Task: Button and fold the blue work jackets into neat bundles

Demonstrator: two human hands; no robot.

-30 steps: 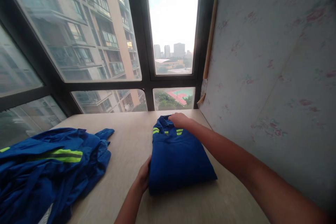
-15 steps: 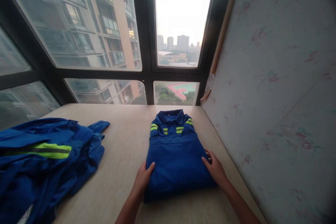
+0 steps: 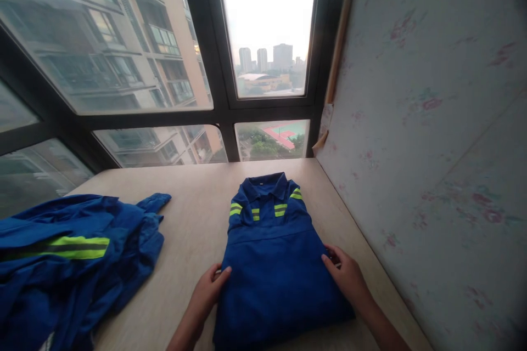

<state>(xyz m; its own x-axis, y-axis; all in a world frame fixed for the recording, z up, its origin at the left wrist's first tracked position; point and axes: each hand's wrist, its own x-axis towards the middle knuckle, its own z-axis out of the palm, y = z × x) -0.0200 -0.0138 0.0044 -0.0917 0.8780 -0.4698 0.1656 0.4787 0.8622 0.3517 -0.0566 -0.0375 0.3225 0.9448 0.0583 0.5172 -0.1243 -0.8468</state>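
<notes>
A blue work jacket (image 3: 272,279) with yellow-green and grey reflective strips lies folded in front of me, its collar facing the window. At its left edge, my left hand (image 3: 208,288) is closed, the thumb at the border of the cloth and the fingers curled beside it. My right hand (image 3: 346,274) holds the right edge, thumb on top; its other fingers are partly hidden at the side. Further left lies a second blue garment (image 3: 135,249), crumpled and unfolded, with a wide reflective strip and a sleeve end pointing right.
Both garments lie on a pale, wood-like surface (image 3: 189,214). Behind it stand dark window frames (image 3: 164,116), with buildings and greenery outside. A wall with floral paper (image 3: 411,175) borders the right side, its paper peeling near the window corner.
The folded jacket's lower edge sits nearer to me and lower in view. My left hand has shifted left, its thumb now at the edge instead of over the cloth. The view has tilted slightly.
</notes>
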